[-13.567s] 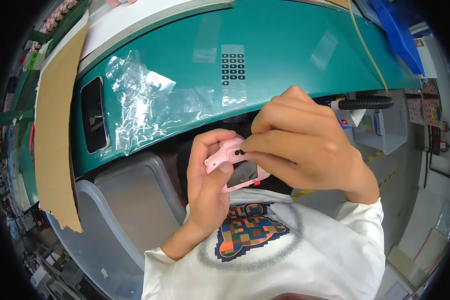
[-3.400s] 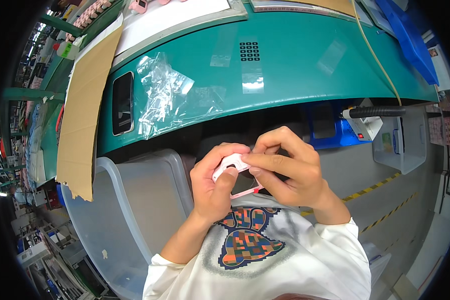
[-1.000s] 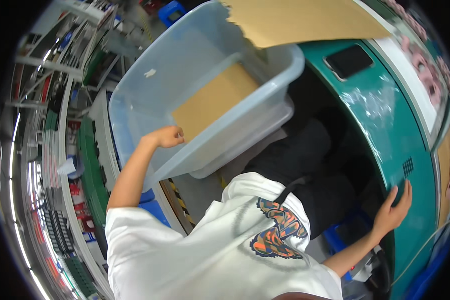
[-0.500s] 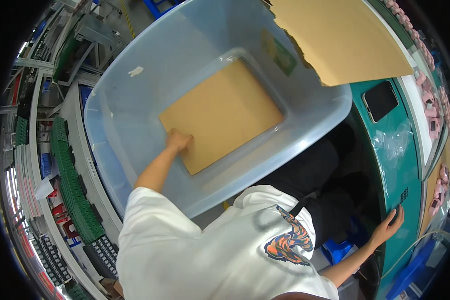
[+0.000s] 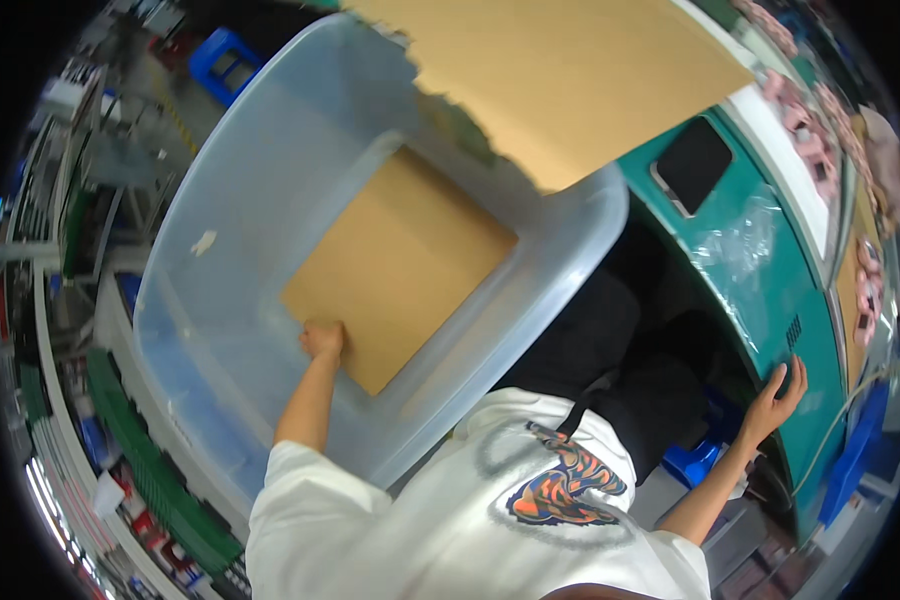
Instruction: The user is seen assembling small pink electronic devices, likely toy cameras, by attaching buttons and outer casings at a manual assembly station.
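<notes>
A flat brown cardboard sheet (image 5: 415,260) lies on the bottom of a large translucent bluish tub (image 5: 260,110). My left hand (image 5: 323,340) reaches into the tub and is closed at the sheet's left edge, the fingers partly hidden. On the right, my right hand (image 5: 773,402) rests at the edge of the green tabletop (image 5: 800,440). Its fingers are apart, beside a small black dotted patch (image 5: 793,333); I see nothing held in it.
A larger torn-edged cardboard piece (image 5: 580,80) overhangs the tub's far right side. A phone (image 5: 692,165) and clear plastic film (image 5: 740,245) lie on the green table. Pink parts (image 5: 805,140) line its far side. A blue stool (image 5: 223,65) stands beyond the tub.
The whole view has turned and shifted, so tub and table appear further left. My left hand stays at the sheet's edge, its thumb now less spread. My right hand remains at the table edge.
</notes>
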Demonstrator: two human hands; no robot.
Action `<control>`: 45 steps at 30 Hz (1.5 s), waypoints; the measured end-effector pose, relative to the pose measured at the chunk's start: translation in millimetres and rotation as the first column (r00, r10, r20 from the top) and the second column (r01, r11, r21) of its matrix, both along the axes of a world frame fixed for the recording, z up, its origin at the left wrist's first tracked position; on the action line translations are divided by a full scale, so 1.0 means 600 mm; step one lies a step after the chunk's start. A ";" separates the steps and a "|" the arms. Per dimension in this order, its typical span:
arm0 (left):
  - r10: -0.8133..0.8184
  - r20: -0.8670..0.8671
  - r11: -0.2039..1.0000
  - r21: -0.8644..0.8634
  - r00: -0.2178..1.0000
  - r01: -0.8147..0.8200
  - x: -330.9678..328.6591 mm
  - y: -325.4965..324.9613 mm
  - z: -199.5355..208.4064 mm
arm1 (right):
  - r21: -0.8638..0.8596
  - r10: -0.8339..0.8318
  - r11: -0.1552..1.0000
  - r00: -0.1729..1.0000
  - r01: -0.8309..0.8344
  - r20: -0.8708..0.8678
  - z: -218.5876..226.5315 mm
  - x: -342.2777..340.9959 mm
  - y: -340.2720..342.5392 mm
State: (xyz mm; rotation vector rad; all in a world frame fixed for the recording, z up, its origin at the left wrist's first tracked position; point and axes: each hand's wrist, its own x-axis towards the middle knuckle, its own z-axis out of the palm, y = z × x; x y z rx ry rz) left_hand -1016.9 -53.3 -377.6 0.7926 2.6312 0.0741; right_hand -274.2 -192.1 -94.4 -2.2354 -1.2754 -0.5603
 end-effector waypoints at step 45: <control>-0.678 0.710 0.724 0.599 -0.190 -0.343 0.350 0.127 0.533 | 0.640 0.605 0.733 -0.649 0.229 -0.461 0.138 -0.302 0.430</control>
